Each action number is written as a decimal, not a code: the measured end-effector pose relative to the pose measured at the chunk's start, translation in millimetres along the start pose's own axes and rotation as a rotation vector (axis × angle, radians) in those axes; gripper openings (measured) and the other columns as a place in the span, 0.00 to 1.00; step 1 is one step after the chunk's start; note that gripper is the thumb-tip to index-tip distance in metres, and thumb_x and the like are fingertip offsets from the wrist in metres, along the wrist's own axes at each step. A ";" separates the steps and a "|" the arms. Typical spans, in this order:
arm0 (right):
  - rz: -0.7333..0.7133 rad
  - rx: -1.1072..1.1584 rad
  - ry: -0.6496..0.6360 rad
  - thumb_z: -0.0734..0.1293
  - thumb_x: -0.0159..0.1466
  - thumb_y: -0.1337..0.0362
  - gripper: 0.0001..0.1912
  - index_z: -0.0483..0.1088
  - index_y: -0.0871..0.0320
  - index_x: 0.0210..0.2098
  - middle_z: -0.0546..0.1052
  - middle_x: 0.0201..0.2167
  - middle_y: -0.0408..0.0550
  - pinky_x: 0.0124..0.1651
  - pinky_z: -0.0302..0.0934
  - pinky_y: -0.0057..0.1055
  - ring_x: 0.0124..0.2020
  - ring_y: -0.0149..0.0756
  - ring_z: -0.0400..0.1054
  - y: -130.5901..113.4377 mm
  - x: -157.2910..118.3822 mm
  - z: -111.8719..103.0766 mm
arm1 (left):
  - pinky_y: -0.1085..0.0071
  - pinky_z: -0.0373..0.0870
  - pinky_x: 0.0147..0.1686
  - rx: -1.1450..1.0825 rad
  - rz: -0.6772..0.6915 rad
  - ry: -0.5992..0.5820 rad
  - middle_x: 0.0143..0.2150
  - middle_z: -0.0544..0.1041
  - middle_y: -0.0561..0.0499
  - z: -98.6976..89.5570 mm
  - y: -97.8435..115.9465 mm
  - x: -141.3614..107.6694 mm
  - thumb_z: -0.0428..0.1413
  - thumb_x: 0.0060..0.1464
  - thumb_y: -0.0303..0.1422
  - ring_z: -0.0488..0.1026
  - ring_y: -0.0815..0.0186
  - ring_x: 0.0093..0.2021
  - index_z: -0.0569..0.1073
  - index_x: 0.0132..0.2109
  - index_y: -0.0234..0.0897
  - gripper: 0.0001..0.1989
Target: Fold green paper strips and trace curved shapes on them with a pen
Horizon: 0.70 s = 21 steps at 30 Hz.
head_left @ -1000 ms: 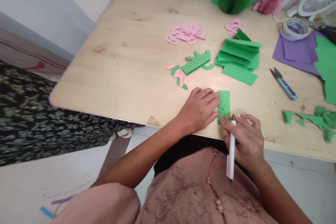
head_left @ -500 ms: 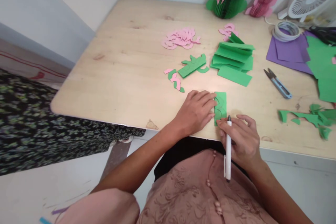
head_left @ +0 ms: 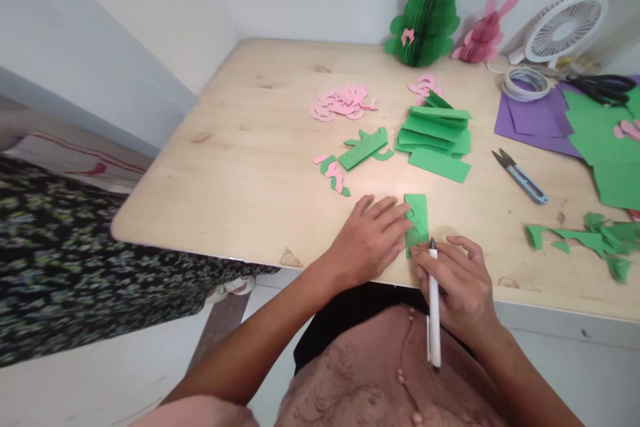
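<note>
A small green paper strip [head_left: 420, 208] with drawn curved outlines lies near the table's front edge. My left hand [head_left: 369, 240] rests flat, its fingertips on the strip's left side and partly covering the drawing. In my right hand [head_left: 457, 278] is a white pen [head_left: 435, 320], its dark tip pointing away from me and off the paper. The right thumb and forefinger touch the strip's lower edge. Beyond the left hand are small pink and green cut pieces [head_left: 334, 175] and a folded green strip [head_left: 364, 150].
Folded green papers [head_left: 435, 133] and pink cutouts [head_left: 345, 102] lie farther back. Blue thread snips [head_left: 523, 178] and green scraps [head_left: 597, 240] are to the right. Behind stand a green paper rabbit [head_left: 427, 23], tape rolls [head_left: 525, 85] and a fan [head_left: 565, 30]. Someone's flowered garment [head_left: 100, 273] shows at left.
The view has tilted upward, so the table sits lower and more of the green rabbit shows. Both hands, the pen and the strip keep nearly the same places relative to each other.
</note>
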State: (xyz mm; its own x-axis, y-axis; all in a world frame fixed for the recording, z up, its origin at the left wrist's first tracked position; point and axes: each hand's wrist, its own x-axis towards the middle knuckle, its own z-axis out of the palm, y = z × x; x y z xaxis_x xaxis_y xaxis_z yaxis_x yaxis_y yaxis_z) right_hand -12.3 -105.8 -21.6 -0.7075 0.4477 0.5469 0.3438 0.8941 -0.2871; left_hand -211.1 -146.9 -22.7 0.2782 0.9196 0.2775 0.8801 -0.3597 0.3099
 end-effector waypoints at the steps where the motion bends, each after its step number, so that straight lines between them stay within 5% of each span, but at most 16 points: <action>1: 0.004 0.002 -0.008 0.65 0.62 0.76 0.12 0.71 0.58 0.42 0.81 0.32 0.46 0.53 0.58 0.43 0.39 0.37 0.75 0.1 -0.3 0.1 | 0.51 0.54 0.62 0.000 0.000 -0.009 0.64 0.68 0.46 0.2 -0.4 -0.2 0.47 0.64 0.33 0.60 0.55 0.65 0.70 0.55 0.35 0.15; 8: 0.024 0.008 -0.027 0.64 0.62 0.76 0.18 0.70 0.55 0.49 0.81 0.35 0.46 0.54 0.57 0.44 0.41 0.37 0.74 -1.5 0.0 -1.3 | 0.49 0.51 0.64 0.010 0.003 -0.052 0.66 0.64 0.46 2.5 -2.3 0.7 0.48 0.64 0.36 0.58 0.53 0.66 0.66 0.60 0.35 0.20; 21: 0.002 0.000 -0.002 0.65 0.61 0.77 0.13 0.71 0.58 0.44 0.81 0.33 0.46 0.53 0.58 0.43 0.39 0.37 0.75 -0.5 -0.1 0.0 | 0.50 0.52 0.63 -0.009 -0.004 -0.042 0.64 0.67 0.47 3.2 -2.3 1.4 0.48 0.64 0.34 0.59 0.54 0.65 0.67 0.58 0.35 0.18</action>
State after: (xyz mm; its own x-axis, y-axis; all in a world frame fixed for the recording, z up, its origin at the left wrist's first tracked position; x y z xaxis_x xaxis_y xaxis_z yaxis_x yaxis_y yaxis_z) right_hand -12.3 -106.3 -21.5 -0.7080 0.4492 0.5449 0.3450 0.8933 -0.2882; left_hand -211.5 -144.3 -26.0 0.2907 0.9268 0.2379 0.8777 -0.3573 0.3195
